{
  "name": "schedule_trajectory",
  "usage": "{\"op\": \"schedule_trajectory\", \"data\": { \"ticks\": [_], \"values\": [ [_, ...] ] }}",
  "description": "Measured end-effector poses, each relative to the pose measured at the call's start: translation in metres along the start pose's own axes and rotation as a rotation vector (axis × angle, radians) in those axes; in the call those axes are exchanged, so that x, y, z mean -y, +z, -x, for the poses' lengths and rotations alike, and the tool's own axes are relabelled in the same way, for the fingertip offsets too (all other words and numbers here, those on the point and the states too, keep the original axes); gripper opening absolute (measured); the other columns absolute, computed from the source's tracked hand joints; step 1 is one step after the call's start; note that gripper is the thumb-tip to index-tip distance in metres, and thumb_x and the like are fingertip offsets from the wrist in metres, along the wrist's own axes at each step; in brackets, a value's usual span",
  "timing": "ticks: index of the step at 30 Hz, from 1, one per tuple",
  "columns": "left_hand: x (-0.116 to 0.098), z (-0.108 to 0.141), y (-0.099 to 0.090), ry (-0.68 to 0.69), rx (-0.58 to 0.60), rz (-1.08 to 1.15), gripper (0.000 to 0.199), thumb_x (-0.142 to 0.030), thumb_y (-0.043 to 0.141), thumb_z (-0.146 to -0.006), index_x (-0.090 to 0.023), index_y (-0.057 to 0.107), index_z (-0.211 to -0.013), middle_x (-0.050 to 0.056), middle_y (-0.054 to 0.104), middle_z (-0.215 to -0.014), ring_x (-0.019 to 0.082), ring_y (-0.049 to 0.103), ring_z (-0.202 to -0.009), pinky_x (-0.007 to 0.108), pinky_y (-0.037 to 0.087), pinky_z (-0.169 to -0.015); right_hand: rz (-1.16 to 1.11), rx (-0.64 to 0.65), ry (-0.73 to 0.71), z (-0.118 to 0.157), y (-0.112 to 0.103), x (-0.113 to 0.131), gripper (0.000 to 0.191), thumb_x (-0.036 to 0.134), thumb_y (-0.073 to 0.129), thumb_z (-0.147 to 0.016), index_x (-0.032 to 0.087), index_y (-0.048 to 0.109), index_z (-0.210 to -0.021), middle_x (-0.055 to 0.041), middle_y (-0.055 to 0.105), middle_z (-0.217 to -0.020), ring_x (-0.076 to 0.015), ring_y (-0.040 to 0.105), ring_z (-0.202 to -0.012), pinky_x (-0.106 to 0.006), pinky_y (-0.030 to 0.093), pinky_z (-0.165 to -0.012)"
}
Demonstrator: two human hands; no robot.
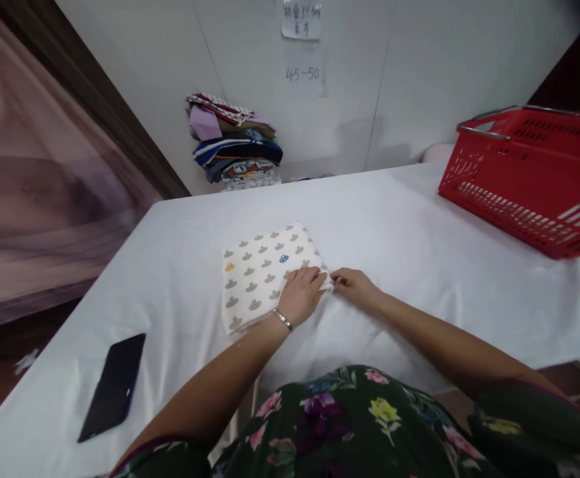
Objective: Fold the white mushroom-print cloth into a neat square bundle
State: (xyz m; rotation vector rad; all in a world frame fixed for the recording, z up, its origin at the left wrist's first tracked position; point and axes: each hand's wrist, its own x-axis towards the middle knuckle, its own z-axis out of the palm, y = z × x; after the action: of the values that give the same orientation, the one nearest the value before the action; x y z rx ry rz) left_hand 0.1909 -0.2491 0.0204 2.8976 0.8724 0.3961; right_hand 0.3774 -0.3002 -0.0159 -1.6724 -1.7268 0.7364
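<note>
A folded white cloth with a grey repeating print, plus one yellow and one blue motif, lies flat on the white-covered table. Across its near right part rests my left hand, palm down, fingers stretched toward the right edge. At the cloth's right corner, my right hand pinches the folded edge between thumb and fingers. The layers look slightly rolled there, and the fingertips partly hide them. Both hands are close together, with the left one wearing a metal bracelet.
A black phone lies at the front left. Beyond the far table edge, a stack of folded fabrics stands by the white wall. A red plastic basket sits at the back right. Pink curtain fabric hangs on the left.
</note>
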Motion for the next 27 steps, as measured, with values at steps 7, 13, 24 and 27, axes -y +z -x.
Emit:
{"op": "schedule_trajectory", "data": {
  "ticks": [7, 13, 24, 27],
  "values": [
    [-0.004, -0.004, 0.002, 0.041, -0.022, -0.087, 0.032, -0.028, 0.05, -0.086, -0.022, 0.054, -0.117, 0.008, 0.051, -0.125, 0.025, 0.042, -0.116, 0.039, 0.035, -0.094, 0.254, -0.085, 0.003, -0.002, 0.01, 0.006, 0.023, 0.017, 0.046, -0.083, 0.021, 0.062, -0.1, -0.0021, 0.065, -0.095, -0.0143, 0.058, -0.086, -0.024, 0.04, -0.075],
    [-0.008, -0.011, 0.004, 0.118, 0.004, -0.15, 0.024, -0.025, 0.047, -0.087, -0.022, 0.058, -0.108, 0.007, 0.054, -0.122, 0.023, 0.043, -0.117, 0.039, 0.034, -0.094, 0.45, -0.063, 0.027, 0.015, 0.007, 0.016, 0.021, 0.025, 0.039, -0.088, 0.02, 0.06, -0.089, -0.004, 0.061, -0.091, -0.0152, 0.057, -0.083, -0.024, 0.036, -0.066],
    [-0.015, -0.009, 0.01, 0.182, -0.007, -0.097, 0.041, -0.014, 0.051, -0.077, -0.018, 0.053, -0.117, 0.007, 0.054, -0.125, 0.022, 0.042, -0.119, 0.04, 0.029, -0.102, 0.467, -0.056, 0.085, 0.025, 0.008, 0.015, 0.025, 0.029, 0.036, -0.09, 0.02, 0.059, -0.09, -0.0047, 0.063, -0.092, -0.0166, 0.058, -0.082, -0.025, 0.033, -0.063],
    [-0.013, -0.014, 0.011, 0.177, 0.038, -0.109, 0.036, -0.022, 0.054, -0.078, -0.02, 0.055, -0.114, 0.006, 0.055, -0.124, 0.023, 0.042, -0.121, 0.044, 0.028, -0.103, 0.465, -0.05, 0.083, 0.026, 0.006, 0.016, 0.026, 0.028, 0.035, -0.09, 0.019, 0.059, -0.091, -0.0049, 0.063, -0.093, -0.0167, 0.058, -0.083, -0.025, 0.033, -0.064]
  ]
}}
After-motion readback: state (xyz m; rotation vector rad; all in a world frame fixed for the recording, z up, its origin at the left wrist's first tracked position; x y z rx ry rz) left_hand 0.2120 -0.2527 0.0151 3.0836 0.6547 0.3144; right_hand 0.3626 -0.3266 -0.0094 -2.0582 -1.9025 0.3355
